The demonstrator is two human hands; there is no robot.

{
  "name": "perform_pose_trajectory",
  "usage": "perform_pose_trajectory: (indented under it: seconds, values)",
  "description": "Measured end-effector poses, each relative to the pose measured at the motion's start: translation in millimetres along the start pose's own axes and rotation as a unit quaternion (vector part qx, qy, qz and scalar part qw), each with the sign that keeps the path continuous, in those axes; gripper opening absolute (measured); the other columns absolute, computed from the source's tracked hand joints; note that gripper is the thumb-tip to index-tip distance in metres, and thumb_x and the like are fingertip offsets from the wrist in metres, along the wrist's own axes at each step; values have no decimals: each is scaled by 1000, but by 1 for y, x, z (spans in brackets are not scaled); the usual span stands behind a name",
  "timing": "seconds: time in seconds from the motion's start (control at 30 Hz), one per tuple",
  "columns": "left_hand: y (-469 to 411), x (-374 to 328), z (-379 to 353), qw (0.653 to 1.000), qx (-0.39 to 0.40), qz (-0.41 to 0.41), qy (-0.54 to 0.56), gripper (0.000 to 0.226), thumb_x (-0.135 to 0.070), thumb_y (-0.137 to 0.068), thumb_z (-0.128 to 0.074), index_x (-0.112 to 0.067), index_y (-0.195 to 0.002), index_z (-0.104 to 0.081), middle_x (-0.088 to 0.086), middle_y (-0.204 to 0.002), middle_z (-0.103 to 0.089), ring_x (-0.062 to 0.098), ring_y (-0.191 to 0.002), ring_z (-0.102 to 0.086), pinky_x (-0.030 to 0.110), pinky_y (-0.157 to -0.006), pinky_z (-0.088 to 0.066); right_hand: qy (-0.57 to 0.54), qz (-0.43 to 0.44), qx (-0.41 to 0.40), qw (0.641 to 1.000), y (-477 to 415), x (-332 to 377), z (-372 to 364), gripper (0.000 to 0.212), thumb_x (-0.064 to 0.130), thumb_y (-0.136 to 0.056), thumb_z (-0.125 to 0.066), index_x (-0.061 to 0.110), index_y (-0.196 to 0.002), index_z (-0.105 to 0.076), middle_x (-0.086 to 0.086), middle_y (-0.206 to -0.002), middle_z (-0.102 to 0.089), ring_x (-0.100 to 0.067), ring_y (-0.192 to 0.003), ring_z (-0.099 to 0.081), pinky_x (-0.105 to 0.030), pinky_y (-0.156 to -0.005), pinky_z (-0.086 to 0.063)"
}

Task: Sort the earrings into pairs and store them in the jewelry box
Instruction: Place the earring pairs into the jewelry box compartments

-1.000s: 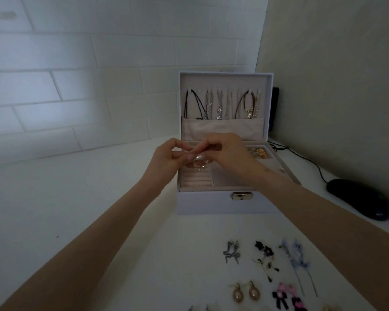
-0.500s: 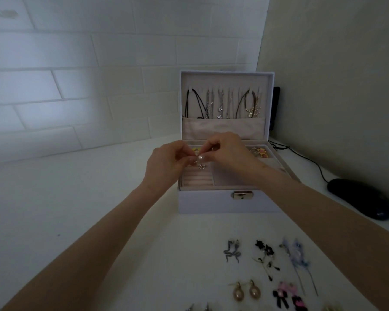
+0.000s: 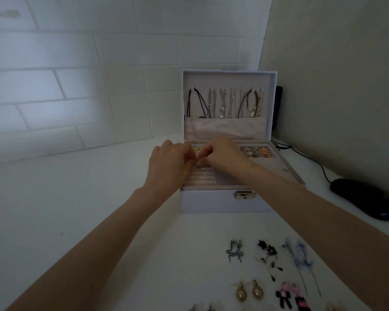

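Note:
An open white jewelry box (image 3: 213,202) stands on the white table, necklaces hanging in its raised lid. My left hand (image 3: 170,163) and my right hand (image 3: 226,153) meet over the box's left side, above the ring rolls (image 3: 201,180). Together their fingertips pinch a small silver earring (image 3: 202,165) that dangles between them. Paired earrings lie in rows near me: grey snakes (image 3: 234,250), black flowers (image 3: 267,254), blue dangles (image 3: 300,258), gold pearl drops (image 3: 248,291) and pink-black bows (image 3: 292,296).
A black computer mouse (image 3: 364,198) with its cable lies to the right of the box by the beige wall. Colourful earrings (image 3: 257,151) fill the box's back right compartment. White brick wall stands behind.
Both hands have sunk lower and slightly forward over the box, carrying the silver earring down close to the ring rolls.

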State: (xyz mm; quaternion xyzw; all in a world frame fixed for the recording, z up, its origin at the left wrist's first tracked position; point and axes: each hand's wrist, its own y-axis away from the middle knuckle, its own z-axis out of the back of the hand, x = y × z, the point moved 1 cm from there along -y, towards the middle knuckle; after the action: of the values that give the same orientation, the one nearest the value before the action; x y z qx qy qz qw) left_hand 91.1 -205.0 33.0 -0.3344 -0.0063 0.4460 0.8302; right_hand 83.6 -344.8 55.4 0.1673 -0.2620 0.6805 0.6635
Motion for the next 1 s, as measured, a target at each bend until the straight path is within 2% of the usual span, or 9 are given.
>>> perform_pose_trajectory:
  seconds: [0.1,0.3,0.47,0.57,0.63,0.8,1.0]
  values:
    - [-1,1,-1,1000,5,3,-9,11,-22,-87,-56,-19,-93,-64,-1,-94,-68,23,-89,-50,34,-78,-36,0,-11,2,1000,-1,3,0,9,15,-71,-75,22,-76,-73,-1,-86,-71,-18,-92,-64,-39,-88,-51]
    - [-1,1,0,1000,9,-5,-29,13,-22,-87,-55,-18,-94,-64,0,-94,-68,24,-90,-49,34,-78,-35,10,-2,9,1000,-2,5,-1,9,13,-73,-73,18,-81,-75,-2,-83,-70,-19,-90,-64,-39,-87,-52]
    - [-1,2,0,998,-3,-24,-58,9,-19,-81,-63,-13,-85,-69,9,-93,-62,31,-91,-50,36,-73,-36,27,8,2,1000,-2,5,3,10,12,-74,-71,16,-83,-74,4,-77,-64,-17,-90,-63,-35,-85,-51]
    - [-2,3,0,997,7,-28,-70,11,-20,-78,-65,-12,-83,-71,10,-96,-60,32,-92,-49,38,-74,-37,36,22,3,999,-2,5,3,12,9,-75,-68,15,-85,-74,3,-82,-66,-16,-90,-63,-37,-85,-51]
    - [-1,3,0,997,5,-29,-71,16,-23,-78,-59,-13,-81,-71,9,-94,-61,32,-90,-50,38,-73,-38,45,31,13,998,-3,6,3,11,10,-77,-68,16,-85,-73,3,-83,-67,-13,-87,-62,-35,-84,-51]
    - [-1,0,3,997,-20,-42,-63,29,-23,-74,-46,-16,-72,-74,4,-85,-63,29,-80,-52,37,-67,-39,50,54,10,997,-4,6,4,9,15,-74,-74,19,-82,-72,10,-69,-56,-9,-73,-54,-27,-70,-45]
    - [-3,3,4,996,-12,-62,-71,47,-28,-74,-31,-18,-70,-76,-1,-88,-67,27,-82,-51,35,-68,-35,78,84,-20,993,0,2,-1,10,14,-76,-70,19,-83,-74,6,-75,-62,-12,-77,-59,-27,-71,-47]
